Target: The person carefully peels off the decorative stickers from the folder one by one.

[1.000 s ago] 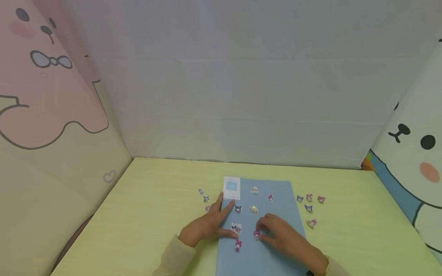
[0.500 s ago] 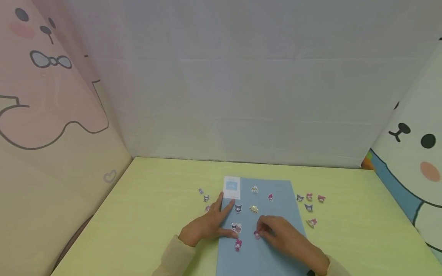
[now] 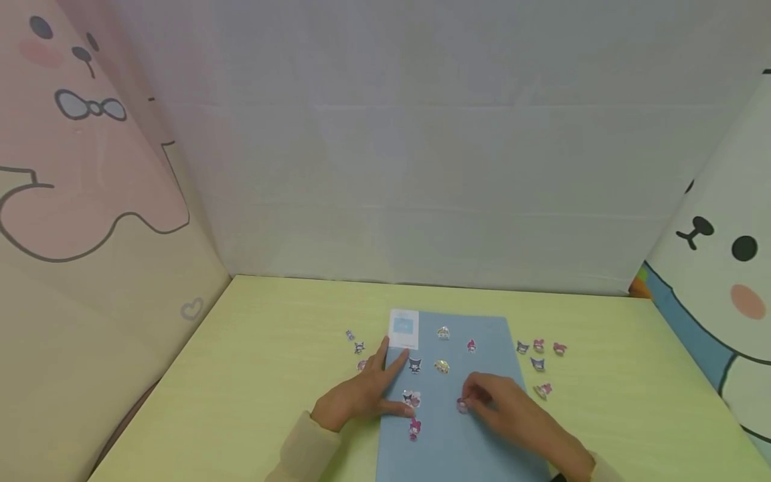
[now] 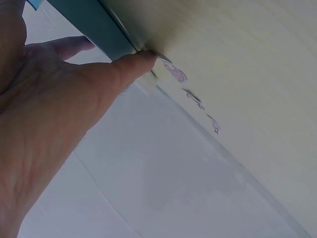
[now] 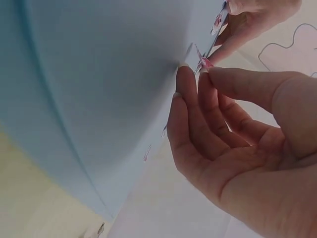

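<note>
A blue folder (image 3: 452, 452) with a white label at its top left lies on the table. My left hand (image 3: 358, 395) rests with spread fingers across the folder's left edge, its thumb just above a pink character sticker (image 3: 415, 429). Over the folder's middle, my right hand (image 3: 508, 408) pinches a small pink sticker (image 5: 206, 62) between thumb and index finger. The fingers partly cover this sticker in the head view. Several more stickers are on the folder, among them a dark-hooded one (image 3: 415, 365) and a yellowish one (image 3: 442, 366).
Loose stickers (image 3: 539, 364) lie on the yellow table (image 3: 277, 335) to the right of the folder. A few others (image 3: 359, 347) lie left of it, near my left fingers. A pale wall (image 3: 421, 167) stands behind the table, with cartoon-printed sheets at both sides.
My right hand has shifted a little to the right across the folder, carrying the pink sticker with it. The left hand has stayed in place.
</note>
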Motion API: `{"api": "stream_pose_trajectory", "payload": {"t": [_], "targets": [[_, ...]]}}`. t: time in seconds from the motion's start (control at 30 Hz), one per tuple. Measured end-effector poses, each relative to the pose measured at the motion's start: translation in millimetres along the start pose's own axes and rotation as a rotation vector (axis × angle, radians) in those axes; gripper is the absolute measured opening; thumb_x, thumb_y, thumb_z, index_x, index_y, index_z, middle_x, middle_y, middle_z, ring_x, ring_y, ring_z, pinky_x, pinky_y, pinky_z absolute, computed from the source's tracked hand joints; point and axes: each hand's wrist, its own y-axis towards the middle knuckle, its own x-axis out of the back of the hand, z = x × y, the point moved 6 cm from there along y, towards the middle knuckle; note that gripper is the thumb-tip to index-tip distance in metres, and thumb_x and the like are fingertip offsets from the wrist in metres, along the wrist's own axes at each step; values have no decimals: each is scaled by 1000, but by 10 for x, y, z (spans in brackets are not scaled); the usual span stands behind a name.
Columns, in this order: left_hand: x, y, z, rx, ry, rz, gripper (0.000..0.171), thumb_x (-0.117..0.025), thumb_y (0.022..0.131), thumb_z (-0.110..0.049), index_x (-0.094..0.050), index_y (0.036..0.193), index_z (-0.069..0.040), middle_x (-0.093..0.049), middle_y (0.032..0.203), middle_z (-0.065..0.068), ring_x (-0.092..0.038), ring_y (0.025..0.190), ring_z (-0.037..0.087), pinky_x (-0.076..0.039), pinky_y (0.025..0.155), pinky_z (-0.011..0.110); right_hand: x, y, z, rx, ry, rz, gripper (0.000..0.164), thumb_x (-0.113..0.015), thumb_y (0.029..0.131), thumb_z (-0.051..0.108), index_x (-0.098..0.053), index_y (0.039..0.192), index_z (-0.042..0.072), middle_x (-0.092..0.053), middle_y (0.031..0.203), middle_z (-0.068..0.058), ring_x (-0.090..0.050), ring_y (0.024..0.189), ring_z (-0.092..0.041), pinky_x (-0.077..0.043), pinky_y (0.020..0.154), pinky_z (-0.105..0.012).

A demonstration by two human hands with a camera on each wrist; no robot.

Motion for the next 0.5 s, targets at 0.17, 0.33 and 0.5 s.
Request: {"api": "stream_pose_trajectory", "payload": {"t": [0.17, 0.33, 0.5], "targets": [[5, 12, -6, -1, 14, -1, 105, -82, 84, -50, -24, 165, -17, 4, 170, 23, -21, 151, 43, -39, 111, 59, 72, -46, -63, -28, -26, -21, 12, -74, 93, 7, -66, 95, 15, -67, 90, 12, -59, 82, -3, -57, 78, -28], [9, 20, -13, -9, 22, 8, 106, -81, 85, -51, -22, 165, -16, 6, 170, 24, -21, 151, 44, -38, 112, 57, 142, -80, -118, -26, -36, -56, 13, -74, 93, 5, -66, 95, 15, -66, 90, 12, -61, 83, -4, -57, 78, -29], [22, 14, -13, -22, 25, 7, 105, -80, 85, -50, -21, 165, -14, 6, 169, 26, -20, 151, 46, -38, 111, 59, 208, -96, -157, -9, -14, -61, 12, -72, 93, 2, -66, 94, 12, -67, 90, 9, -62, 83, -5, -57, 75, -28]]}}
